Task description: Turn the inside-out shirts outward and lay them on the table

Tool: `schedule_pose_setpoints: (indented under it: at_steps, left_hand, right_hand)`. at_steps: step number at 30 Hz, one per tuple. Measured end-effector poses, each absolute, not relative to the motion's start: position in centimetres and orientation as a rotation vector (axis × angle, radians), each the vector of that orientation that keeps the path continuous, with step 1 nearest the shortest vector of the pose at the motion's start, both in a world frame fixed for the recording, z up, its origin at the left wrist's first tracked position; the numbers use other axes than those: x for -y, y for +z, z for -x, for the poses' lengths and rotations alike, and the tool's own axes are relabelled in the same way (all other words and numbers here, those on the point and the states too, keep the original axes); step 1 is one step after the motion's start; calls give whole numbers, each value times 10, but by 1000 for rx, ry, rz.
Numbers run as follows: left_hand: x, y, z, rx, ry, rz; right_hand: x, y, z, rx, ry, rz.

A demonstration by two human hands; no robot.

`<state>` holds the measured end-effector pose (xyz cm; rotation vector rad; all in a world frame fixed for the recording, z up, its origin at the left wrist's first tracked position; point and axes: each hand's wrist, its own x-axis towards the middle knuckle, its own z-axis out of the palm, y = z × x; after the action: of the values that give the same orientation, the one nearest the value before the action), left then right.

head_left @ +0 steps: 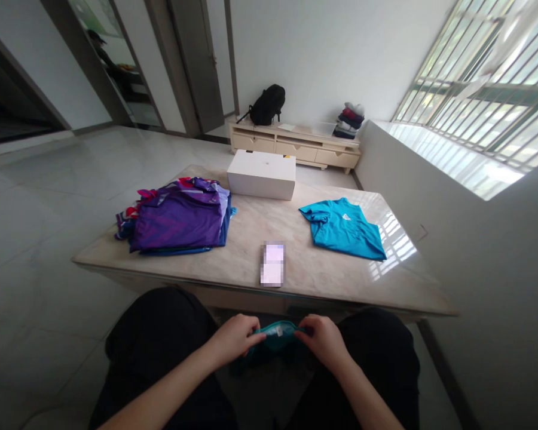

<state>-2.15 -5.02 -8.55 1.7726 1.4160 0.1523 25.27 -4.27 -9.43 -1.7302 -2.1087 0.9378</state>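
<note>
Between my knees hangs a teal shirt (278,339), held up by its collar, with a small white label inside the neck. My left hand (238,339) pinches the collar's left side, and my right hand (323,340) pinches its right side. Below the neck the shirt falls into shadow, so its lower part is hard to make out. Beyond my hands, a blue folded T-shirt (347,230) with a white logo lies at the right of the table. A pile of clothes with a purple shirt (179,218) on top lies at the left.
The stone-topped table (233,266) has its near edge just past my knees. A phone (273,264), pixelated, lies near that edge; a white box (262,173) stands at the back. Behind is a low cabinet (296,146) bearing a black backpack (269,104) and stacked clothes (349,121).
</note>
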Motion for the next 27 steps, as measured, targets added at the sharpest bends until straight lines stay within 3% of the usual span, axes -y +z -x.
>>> schedule_pose_setpoints:
  at_steps: [10, 15, 27]
  left_hand:
    - [39, -101, 15, -1462, 446, -1651]
    - [33, -89, 28, -1577, 607, -1670]
    - [44, -87, 59, -1623, 549, -1505]
  right_hand:
    - [36, -105, -245, 1970, 1068, 1819]
    - [33, -97, -242, 1925, 938, 1861]
    - [36, -95, -266, 1818, 807, 1808]
